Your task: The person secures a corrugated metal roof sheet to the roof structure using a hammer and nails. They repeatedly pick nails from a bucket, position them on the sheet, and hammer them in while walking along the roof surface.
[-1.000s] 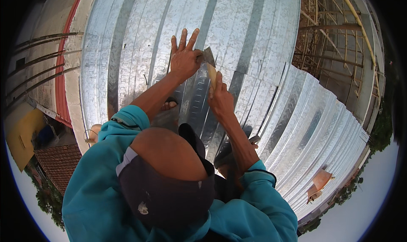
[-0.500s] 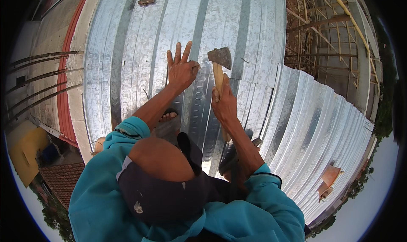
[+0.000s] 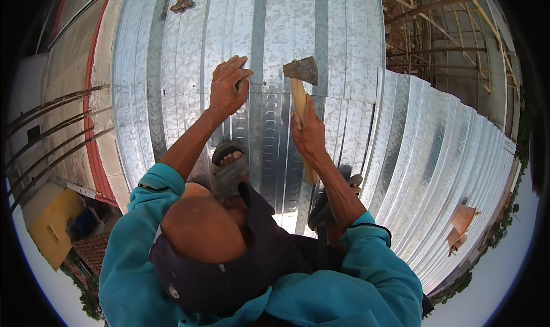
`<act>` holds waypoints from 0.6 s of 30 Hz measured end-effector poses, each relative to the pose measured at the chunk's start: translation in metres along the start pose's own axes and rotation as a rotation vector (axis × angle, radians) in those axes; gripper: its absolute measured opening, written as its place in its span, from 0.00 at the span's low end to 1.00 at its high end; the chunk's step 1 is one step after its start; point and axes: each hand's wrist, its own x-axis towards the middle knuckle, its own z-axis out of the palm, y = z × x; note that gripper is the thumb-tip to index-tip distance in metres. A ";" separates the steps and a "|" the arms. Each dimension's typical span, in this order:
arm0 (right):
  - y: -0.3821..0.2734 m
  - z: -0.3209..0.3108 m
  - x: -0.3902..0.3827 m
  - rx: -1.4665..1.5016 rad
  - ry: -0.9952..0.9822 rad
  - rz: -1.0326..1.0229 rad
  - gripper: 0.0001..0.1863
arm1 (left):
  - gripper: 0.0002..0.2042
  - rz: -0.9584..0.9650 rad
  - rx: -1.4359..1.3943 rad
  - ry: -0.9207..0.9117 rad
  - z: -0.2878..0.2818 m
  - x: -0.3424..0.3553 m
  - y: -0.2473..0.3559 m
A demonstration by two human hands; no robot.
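My right hand (image 3: 309,133) is closed round the wooden handle of a hatchet (image 3: 302,71), whose dark, worn metal head points away from me above the ribbed sheet metal (image 3: 289,18). To its left, my left hand (image 3: 229,87) is over the sheet, near a seam between two overlapping panels. Its fingers are bent and drawn together, with the thumb tucked in towards the index finger. Anything small between them is hidden. My sandalled foot (image 3: 231,157) rests on the metal below the left hand.
A hammer (image 3: 182,5) lies on the sheet at the far left. Bamboo scaffolding (image 3: 447,49) stands beyond the stepped right edge. Rusty orange-brown pieces (image 3: 460,221) lie on the right-hand panels. Dark bars (image 3: 63,121) jut over the concrete ledge on the left.
My left hand has shifted left and its spread fingers have come together. The hatchet has moved slightly right, still in my right hand. The view has shifted, showing more of my left foot.
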 end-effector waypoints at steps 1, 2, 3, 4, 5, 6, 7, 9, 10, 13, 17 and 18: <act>0.001 0.002 0.000 0.015 0.004 -0.007 0.34 | 0.08 -0.005 -0.060 0.072 0.000 0.006 -0.002; 0.003 0.003 0.001 0.030 0.007 -0.014 0.34 | 0.13 -0.017 0.155 0.098 0.003 0.010 -0.002; 0.005 0.004 0.000 0.040 0.009 -0.016 0.33 | 0.15 -0.041 0.248 0.087 0.006 0.016 0.004; 0.003 0.005 -0.002 0.021 0.013 -0.025 0.33 | 0.17 -0.076 0.340 0.068 0.009 0.017 0.010; 0.000 0.006 0.000 0.001 0.016 -0.035 0.33 | 0.19 -0.109 0.433 0.047 0.013 0.018 0.014; -0.002 0.006 -0.002 -0.016 0.009 -0.039 0.32 | 0.20 -0.125 0.442 0.028 0.017 0.017 0.015; -0.006 0.005 -0.004 -0.037 -0.014 -0.014 0.32 | 0.22 -0.133 0.451 0.015 0.019 0.021 0.014; -0.012 0.003 0.001 -0.074 -0.045 0.012 0.31 | 0.23 -0.144 0.458 -0.003 0.020 0.020 0.014; -0.013 0.004 0.003 -0.117 -0.033 -0.055 0.31 | 0.23 -0.148 0.455 -0.008 0.020 0.020 0.013; -0.021 -0.002 0.004 -0.178 -0.104 -0.112 0.31 | 0.22 -0.199 0.320 0.026 0.018 0.019 0.007; -0.020 0.000 -0.003 -0.125 -0.102 -0.209 0.31 | 0.22 -0.327 0.163 0.129 0.023 0.019 0.002; -0.019 0.000 -0.002 -0.120 -0.136 -0.166 0.31 | 0.22 -0.347 0.175 0.172 0.025 0.024 0.002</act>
